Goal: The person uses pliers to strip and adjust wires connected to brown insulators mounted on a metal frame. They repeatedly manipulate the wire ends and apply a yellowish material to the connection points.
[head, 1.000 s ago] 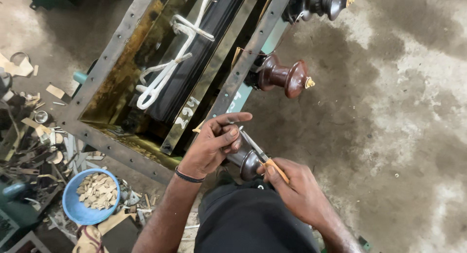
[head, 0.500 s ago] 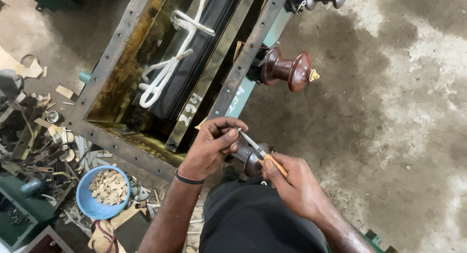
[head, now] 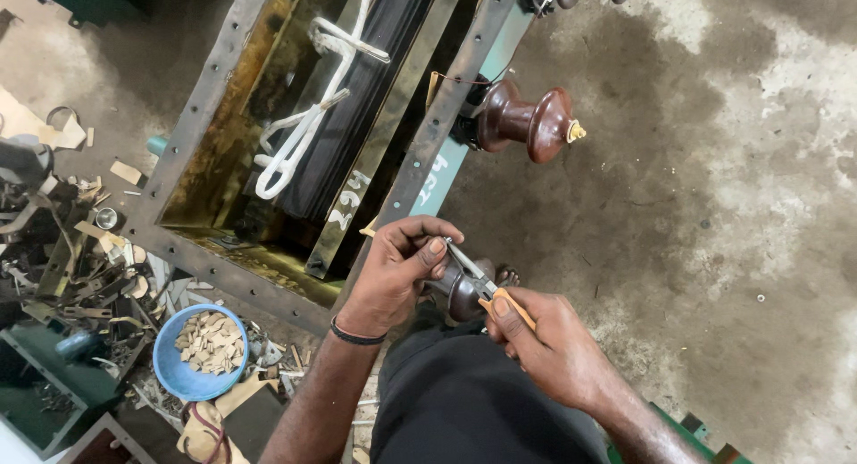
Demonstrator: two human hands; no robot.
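My right hand point(head: 553, 343) grips a pair of orange-handled pliers point(head: 486, 284), whose metal jaws point up-left toward my left hand. My left hand point(head: 397, 272) is curled with its fingertips pinched at the plier jaws; what it pinches is too small to see. Right under both hands sits a dark brown ceramic insulator point(head: 460, 290) on the side of an open metal tank point(head: 187, 129). A second brown insulator point(head: 527, 120) with a brass tip sticks out of the tank's side farther up.
Inside the tank lie dark windings tied with white tape point(head: 303, 129) over oily liquid. A blue bowl point(head: 174, 375) of tan chips sits lower left among scrap metal and tools point(head: 62, 268). Stained concrete floor point(head: 732, 205) spreads to the right.
The view has drifted slightly; both hands stay together at the insulator, with the pliers still held at the left fingertips.
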